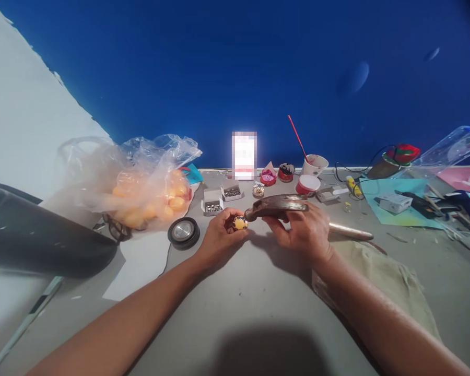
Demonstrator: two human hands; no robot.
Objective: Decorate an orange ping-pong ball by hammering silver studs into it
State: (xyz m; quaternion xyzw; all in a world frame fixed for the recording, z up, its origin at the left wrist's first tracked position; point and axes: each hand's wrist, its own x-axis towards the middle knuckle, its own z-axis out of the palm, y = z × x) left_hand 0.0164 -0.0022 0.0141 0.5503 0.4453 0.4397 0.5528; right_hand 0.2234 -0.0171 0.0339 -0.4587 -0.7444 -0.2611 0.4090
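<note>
Hands at work over a grey tabletop (241,295), seen from the wearer's head. Left hand (221,230): fingers curled, with thumb and fingertips pinching a small yellow ball (241,224) that bears dark spots; the ball lies at the end of the grip, near the middle of the view, with its near side exposed. Right hand (305,230): partly closed around a hammer (276,206), thumb below and remaining fingers bent over it, several of them hidden from view. The worn, dark head of the tool points leftward, one end at the upper right edge of the ball; whether the two surfaces touch cannot be told. A pale metallic shaft shows beyond the right hand, pointing right. Just left of the left hand lies a black disc (174,236) with a silvery centre. Behind the left hand stand two small open boxes (213,196) containing shiny metal pieces, and to their right a small speckled ball (258,190). Farther left, a clear plastic bag (160,149) encloses orange-yellow balls. Beneath the right forearm lies a beige cloth (387,282), rumpled on the tabletop.
</note>
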